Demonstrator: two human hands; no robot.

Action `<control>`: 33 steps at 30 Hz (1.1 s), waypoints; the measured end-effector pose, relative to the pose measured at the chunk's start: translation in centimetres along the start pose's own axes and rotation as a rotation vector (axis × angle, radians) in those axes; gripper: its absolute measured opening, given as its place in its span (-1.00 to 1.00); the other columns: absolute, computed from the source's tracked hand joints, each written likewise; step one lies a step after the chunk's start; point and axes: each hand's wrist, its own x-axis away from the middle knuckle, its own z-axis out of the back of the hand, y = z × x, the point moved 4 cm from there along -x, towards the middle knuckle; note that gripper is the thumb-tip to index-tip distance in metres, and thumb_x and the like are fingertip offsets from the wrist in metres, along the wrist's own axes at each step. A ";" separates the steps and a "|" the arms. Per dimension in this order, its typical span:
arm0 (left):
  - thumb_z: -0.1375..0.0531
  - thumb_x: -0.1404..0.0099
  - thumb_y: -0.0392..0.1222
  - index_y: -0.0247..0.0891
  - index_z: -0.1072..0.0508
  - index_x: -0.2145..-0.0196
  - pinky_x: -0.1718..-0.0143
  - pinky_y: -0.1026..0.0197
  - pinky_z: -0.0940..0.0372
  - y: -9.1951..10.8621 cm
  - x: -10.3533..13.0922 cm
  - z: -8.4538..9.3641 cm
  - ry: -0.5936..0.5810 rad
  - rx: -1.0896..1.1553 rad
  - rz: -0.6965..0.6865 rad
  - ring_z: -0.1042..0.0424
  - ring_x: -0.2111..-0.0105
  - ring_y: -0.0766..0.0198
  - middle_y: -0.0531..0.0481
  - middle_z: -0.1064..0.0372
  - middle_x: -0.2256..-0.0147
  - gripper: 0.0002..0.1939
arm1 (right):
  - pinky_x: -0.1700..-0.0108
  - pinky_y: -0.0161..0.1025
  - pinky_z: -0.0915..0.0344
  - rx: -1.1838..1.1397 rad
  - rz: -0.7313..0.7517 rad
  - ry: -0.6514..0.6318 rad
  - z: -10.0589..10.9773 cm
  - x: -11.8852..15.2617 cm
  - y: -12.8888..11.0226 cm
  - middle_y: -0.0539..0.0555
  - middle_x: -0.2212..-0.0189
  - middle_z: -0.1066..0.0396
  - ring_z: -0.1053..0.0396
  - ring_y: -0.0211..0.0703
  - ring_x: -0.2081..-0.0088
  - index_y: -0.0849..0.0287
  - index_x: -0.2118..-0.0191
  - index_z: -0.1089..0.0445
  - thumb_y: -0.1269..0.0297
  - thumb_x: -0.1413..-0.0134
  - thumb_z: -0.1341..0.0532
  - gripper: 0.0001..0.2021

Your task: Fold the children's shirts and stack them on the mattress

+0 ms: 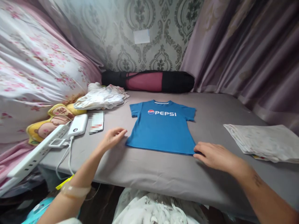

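A blue T-shirt [161, 132] with a white PEPSI print lies spread flat on the grey-covered bed, its collar away from me and its hem towards me. My right hand [213, 154] pinches the hem's right corner between thumb and fingers. Just left of the hem's left corner hovers my left hand [113, 137], apart from the cloth. Its fingers are stretched out and nothing shows in them.
Folded pale cloth [266, 141] lies at the right. On the left are a white power strip [35, 154], a white power bank [78, 125], a blurred-out card-like item [96, 122] and crumpled white clothing [102, 97]. A black-and-maroon bag [144, 81] lies along the wall.
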 end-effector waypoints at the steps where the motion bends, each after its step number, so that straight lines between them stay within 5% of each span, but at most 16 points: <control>1: -0.14 -0.20 0.15 -0.24 -0.55 0.39 0.38 0.26 -0.25 -0.5 -1.7 0.0 0.066 0.007 0.046 -0.42 0.39 0.18 -0.05 -0.47 0.44 -0.60 | 0.32 -0.24 -0.22 -0.019 -0.022 -0.029 0.5 -1.2 -0.2 0.06 0.34 -0.47 -0.45 -0.07 0.28 0.05 0.33 -0.48 0.20 -0.19 -0.14 -0.82; 3: -0.10 -0.21 0.17 -0.26 -0.49 0.52 0.47 0.25 -0.18 -1.4 -5.3 -0.7 0.140 -0.026 0.153 -0.35 0.49 0.20 -0.03 -0.34 0.59 -0.55 | 0.25 -0.21 -0.27 -0.065 -0.049 -0.012 1.2 -4.0 -1.0 0.09 0.31 -0.51 -0.47 -0.05 0.24 0.05 0.30 -0.50 0.19 -0.25 -0.06 -0.73; 6: -0.07 -0.25 0.16 -0.24 -0.38 0.63 0.47 0.23 -0.13 -2.2 -10.1 -2.2 0.164 -0.144 0.313 -0.33 0.48 0.17 -0.05 -0.24 0.66 -0.52 | -0.05 -0.13 -0.25 -0.095 -0.097 0.101 0.9 -8.5 -2.5 0.21 0.02 -0.46 -0.37 0.01 -0.05 0.17 -0.02 -0.43 0.21 -0.33 0.10 -0.59; 10: -0.16 -0.20 0.16 -0.25 -0.40 0.56 0.36 0.18 -0.17 -1.9 -13.9 -3.8 0.188 -0.265 0.448 -0.39 0.32 0.04 -0.15 -0.36 0.56 -0.59 | -0.34 0.00 0.13 -0.095 -0.209 0.162 -2.0 -12.0 -2.8 0.33 -0.36 0.06 0.17 0.09 -0.38 0.45 -0.34 -0.01 0.08 -0.34 0.14 -0.37; 13: -0.21 -0.17 0.01 -0.26 -0.43 0.50 0.32 0.16 -0.19 -1.8 -15.1 -4.5 0.163 -0.274 0.431 -0.41 0.28 0.02 -0.17 -0.42 0.49 -0.72 | -0.36 0.07 0.24 -0.102 -0.226 0.166 -4.1 -12.6 -2.1 0.31 -0.39 0.23 0.29 0.10 -0.39 0.45 -0.38 0.10 -0.02 -0.34 0.20 -0.30; 16: -0.17 -0.22 -0.16 -0.26 -0.44 0.35 0.27 0.17 -0.20 -2.0 -15.6 -4.7 0.194 -0.251 0.331 -0.42 0.24 0.08 -0.16 -0.47 0.35 -0.87 | -0.36 0.07 0.25 -0.083 -0.225 0.196 -4.9 -12.4 -1.5 0.29 -0.39 0.22 0.29 0.09 -0.39 0.41 -0.38 0.10 -0.04 -0.33 0.24 -0.29; 22: -0.06 -0.34 -0.21 -0.26 -0.36 0.12 0.11 0.14 -0.20 -1.8 -14.9 -4.7 0.224 -0.421 0.094 -0.38 0.11 0.08 -0.22 -0.43 0.13 -0.81 | -0.36 0.10 0.23 -0.056 -0.224 0.257 -5.0 -12.4 -1.6 0.27 -0.38 0.16 0.25 0.09 -0.39 0.36 -0.37 0.04 -0.03 -0.33 0.22 -0.32; 28: -0.05 -0.32 -0.23 -0.40 -0.31 -0.01 -0.03 -0.04 -0.16 1.8 -13.0 -4.9 0.349 -0.628 -0.022 -0.27 -0.05 -0.11 -0.38 -0.31 0.01 -0.67 | -0.36 0.06 0.27 -0.069 -0.233 0.243 -4.7 -12.3 -1.9 0.28 -0.39 0.17 0.26 0.10 -0.39 0.39 -0.38 0.05 -0.03 -0.34 0.20 -0.31; 33: 0.01 -0.39 -0.11 -0.28 -0.29 -0.11 -0.20 -0.01 -0.09 4.6 -9.2 -9.8 -0.154 -0.473 -0.473 -0.22 -0.17 0.03 -0.28 -0.28 -0.13 -0.60 | -0.36 0.04 0.25 -0.104 -0.262 0.255 -4.2 -11.8 -2.1 0.27 -0.40 0.25 0.31 0.16 -0.39 0.33 -0.38 0.03 -0.05 -0.34 0.17 -0.32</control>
